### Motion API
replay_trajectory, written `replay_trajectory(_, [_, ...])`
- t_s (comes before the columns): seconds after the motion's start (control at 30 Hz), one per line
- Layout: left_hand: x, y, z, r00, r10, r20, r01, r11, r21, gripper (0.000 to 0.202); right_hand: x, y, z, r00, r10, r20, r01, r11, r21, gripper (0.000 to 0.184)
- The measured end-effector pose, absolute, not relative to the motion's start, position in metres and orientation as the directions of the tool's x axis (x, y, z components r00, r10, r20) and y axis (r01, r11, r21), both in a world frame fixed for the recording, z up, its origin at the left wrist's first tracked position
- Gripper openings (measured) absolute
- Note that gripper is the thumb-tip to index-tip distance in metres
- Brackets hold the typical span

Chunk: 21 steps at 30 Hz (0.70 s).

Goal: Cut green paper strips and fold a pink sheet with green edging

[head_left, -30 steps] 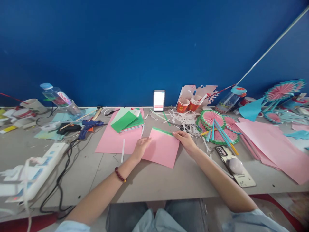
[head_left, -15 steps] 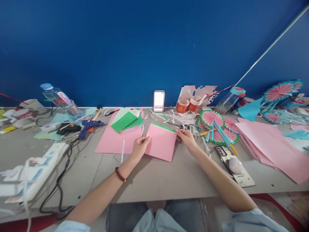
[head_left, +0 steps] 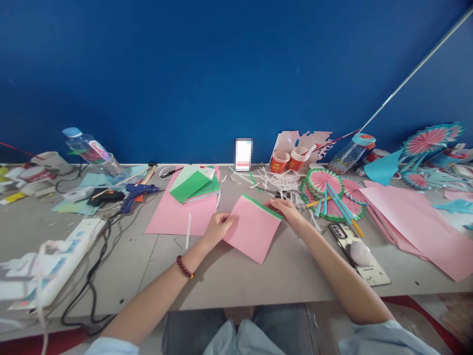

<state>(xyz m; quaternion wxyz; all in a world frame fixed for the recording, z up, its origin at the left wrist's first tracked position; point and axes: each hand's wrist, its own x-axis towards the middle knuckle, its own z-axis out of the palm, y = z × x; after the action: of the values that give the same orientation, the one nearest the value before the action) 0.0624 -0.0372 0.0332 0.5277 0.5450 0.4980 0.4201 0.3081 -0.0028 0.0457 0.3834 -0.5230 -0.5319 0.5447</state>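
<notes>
Currently, left hand [head_left: 218, 229] is keeping grip clamped on pink sheet [head_left: 251, 230] at left edge; right hand [head_left: 290, 214] is meeting green strip [head_left: 255, 203], grip's closure unclear. Sheet is slanting between hands over bench [head_left: 236, 288], strip facing far right, running from far-left to near-right; longer axis hard telling.

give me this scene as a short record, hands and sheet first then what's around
left grip: pinching the pink sheet by its left edge
right grip: at the green strip, pinch unclear
strip position: along the sheet's far edge
left side: green papers on larger pink paper
right side: phone, round white object on top
back: red paper cups
</notes>
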Motion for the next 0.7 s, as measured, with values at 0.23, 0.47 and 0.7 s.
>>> replay_trajectory(0.23, [0.064, -0.04, 0.032, 0.237, 0.971, -0.038, 0.15, 0.002, 0.989, 0.048, 0.31, -0.007, 0.046, -0.303, 0.933, -0.196, 0.184, -0.145, -0.972, 0.037])
replay_trajectory(0.47, [0.064, -0.039, 0.031, 0.259, 0.965, -0.039, 0.151, 0.0, 0.989, 0.045, 0.309, -0.003, 0.036, -0.32, 0.942, -0.102, 0.304, 0.001, -0.953, 0.038])
replay_trajectory(0.7, [0.066, -0.041, 0.035, 0.2, 0.979, -0.044, 0.102, 0.023, 0.994, 0.042, 0.306, -0.001, 0.029, -0.213, 0.97, 0.119, 0.419, 0.2, -0.886, 0.038])
